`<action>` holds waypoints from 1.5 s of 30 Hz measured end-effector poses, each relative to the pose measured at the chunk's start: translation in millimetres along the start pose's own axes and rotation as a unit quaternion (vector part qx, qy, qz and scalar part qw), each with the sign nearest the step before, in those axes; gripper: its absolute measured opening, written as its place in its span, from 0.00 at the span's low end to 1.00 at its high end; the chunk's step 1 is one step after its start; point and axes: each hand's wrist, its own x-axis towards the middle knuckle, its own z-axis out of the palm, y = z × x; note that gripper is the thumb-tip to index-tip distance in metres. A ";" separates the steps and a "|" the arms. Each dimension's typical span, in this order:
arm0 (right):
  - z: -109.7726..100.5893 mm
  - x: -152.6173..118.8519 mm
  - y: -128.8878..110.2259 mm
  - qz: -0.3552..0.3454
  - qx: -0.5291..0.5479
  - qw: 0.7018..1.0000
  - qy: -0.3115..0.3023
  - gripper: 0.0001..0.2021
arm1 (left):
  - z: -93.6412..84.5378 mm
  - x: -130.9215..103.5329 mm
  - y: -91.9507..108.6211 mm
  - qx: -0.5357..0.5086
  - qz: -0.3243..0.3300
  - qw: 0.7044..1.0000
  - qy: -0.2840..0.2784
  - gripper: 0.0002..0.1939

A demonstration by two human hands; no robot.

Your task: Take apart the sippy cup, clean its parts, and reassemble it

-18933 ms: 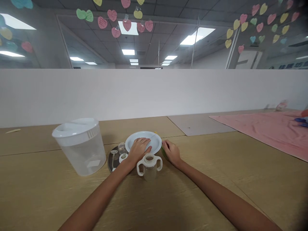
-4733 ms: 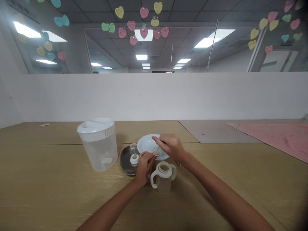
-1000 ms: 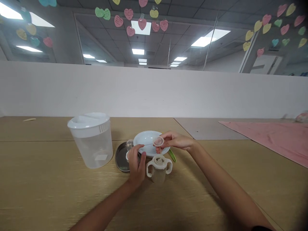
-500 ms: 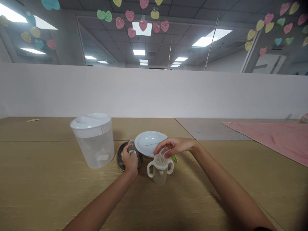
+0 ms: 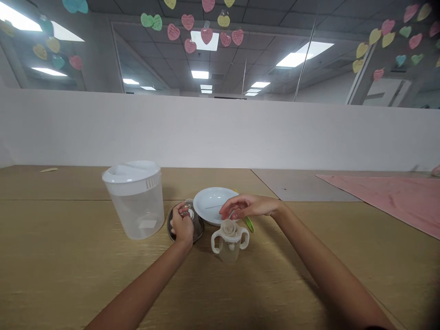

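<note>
While left hand [image 5: 181,224] grips a cap [image 5: 186,214], right hand [image 5: 244,207] hovers.

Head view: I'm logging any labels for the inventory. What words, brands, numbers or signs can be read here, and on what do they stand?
None can be read.
Paper hearts on the glass: dark marks, perhaps handwriting, too small and blurred.
Jug: pale patch on the wall, no legible print.
Two-handled cup, white plate, metal dish: no text visible.
</note>
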 end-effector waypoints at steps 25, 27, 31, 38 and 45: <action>14.6 19.7 2.2 -0.072 0.075 0.958 0.268 0.25 | -5.1 -41.1 92.3 -0.042 0.225 0.956 -0.183 0.05; 15.2 21.3 0.4 -0.065 0.081 0.949 0.297 0.26 | -5.9 -40.3 94.9 -0.042 0.234 0.955 -0.180 0.05; 14.2 21.1 -0.4 -0.032 0.089 0.948 0.303 0.27 | -9.0 -40.0 96.3 -0.032 0.265 0.942 -0.203 0.04; 9.4 15.1 0.0 -0.017 0.034 0.949 0.312 0.26 | -11.1 -41.4 92.8 -0.018 0.291 0.931 -0.220 0.05; 6.2 -1.6 -15.0 -0.008 -0.047 0.969 0.241 0.24 | -16.1 -30.0 102.0 0.003 0.335 0.912 -0.237 0.05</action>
